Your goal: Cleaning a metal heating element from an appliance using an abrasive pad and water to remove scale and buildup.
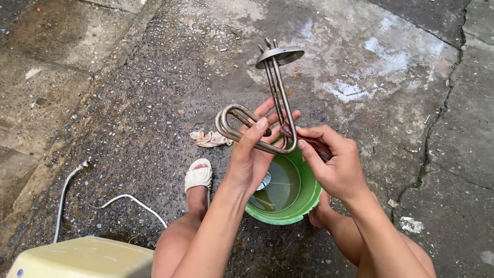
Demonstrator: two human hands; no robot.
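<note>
Metal heating element [267, 110]: looped tube coil, round flange with terminals at far end, held tilted, flange up, away from left hand gripping coil. Small dark reddish piece [315, 145] pinched in right fingers against coil.

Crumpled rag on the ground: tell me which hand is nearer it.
Left. The left hand holds the heating element just right of the rag; the right hand is farther right.

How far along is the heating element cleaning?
Done: the heating element is out of its unit, and much of its tubing looks bare and shiny. In hand: the left hand grips the coil over the green bucket of water, while the right hand presses a dark reddish piece against a tube. Left: the round flange looks dull; remaining scale cannot be judged.
</note>
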